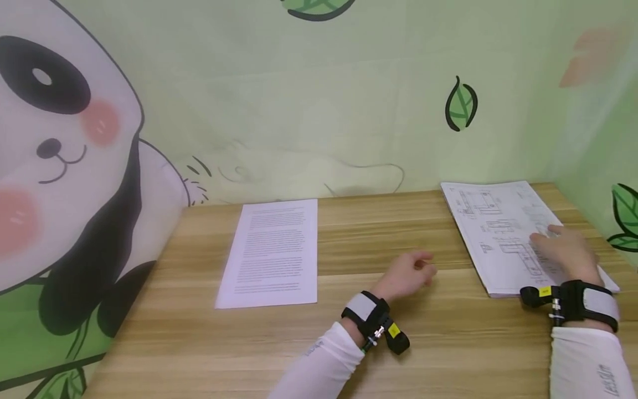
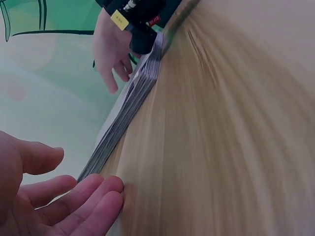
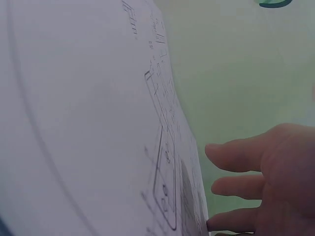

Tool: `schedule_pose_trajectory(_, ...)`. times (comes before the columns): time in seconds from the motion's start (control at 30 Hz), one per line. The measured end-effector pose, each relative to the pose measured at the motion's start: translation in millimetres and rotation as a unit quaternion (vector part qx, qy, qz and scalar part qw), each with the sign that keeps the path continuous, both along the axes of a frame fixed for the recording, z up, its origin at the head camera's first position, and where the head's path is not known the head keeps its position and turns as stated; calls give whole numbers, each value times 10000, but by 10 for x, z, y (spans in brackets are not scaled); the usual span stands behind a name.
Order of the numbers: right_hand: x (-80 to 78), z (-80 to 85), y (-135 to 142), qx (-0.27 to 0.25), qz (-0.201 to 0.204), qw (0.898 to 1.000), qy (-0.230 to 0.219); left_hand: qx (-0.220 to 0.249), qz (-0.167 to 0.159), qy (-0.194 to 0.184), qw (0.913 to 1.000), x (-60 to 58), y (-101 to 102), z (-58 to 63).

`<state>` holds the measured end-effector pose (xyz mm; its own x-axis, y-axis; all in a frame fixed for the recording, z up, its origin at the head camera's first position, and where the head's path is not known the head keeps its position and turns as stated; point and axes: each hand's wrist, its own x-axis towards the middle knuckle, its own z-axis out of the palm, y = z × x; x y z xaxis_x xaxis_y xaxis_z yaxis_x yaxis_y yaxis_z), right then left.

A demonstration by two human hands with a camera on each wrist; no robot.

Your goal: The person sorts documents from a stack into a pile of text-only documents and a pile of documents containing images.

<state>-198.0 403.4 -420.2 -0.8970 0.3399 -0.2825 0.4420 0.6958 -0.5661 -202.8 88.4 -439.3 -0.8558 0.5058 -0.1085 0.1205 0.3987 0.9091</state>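
Stack (image 1: 508,238) lies under right hand (image 1: 570,252), fingers loosely spread, gripping nothing, contact unclear; left hand (image 1: 405,275) off stack's left edge, fingers half-curled, empty.

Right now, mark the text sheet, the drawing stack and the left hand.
Text sheet (image 1: 275,255), head view: its printed face.
Drawing stack (image 1: 505,238), head view: its top page.
Left hand (image 1: 402,275), head view: middle of the hand.

green printed backdrop (image 1: 279,105) behind wood-grain table (image 1: 199,349)
head view: panda print (image 1: 99,172) at 9 o'clock, pink cheeks, black eye patch; cropped leaf (image 1: 319,5) at 12; whole leaf (image 1: 461,108) at 2, blurry pink print (image 1: 590,58) farther out; leaf pair (image 1: 627,213) at 3. table grain runs 9 to 3.
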Motion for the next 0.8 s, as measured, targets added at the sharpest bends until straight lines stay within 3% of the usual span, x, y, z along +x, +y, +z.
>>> schedule_pose_trajectory(0.17,-36,-14,-59,123,131,9998,85,667,221,-862,9938,14,187,-66)
schedule_pose_trajectory(0.3,-76,-41,-116,279,44,9992,295,1467,494,-1648,9741,-1,324,-126)
schedule_pose_trajectory(0.43,-115,-48,-223,525,2,9973,509,1904,650,-2037,9581,-34,427,-154)
schedule_pose_trajectory(0.63,-156,-26,-395,781,-50,9937,797,2119,986,-2042,9506,-68,509,-148)
schedule_pose_trajectory(0.8,-187,-9,-424,723,-93,9936,861,2084,1540,-1572,9530,-78,573,-138)
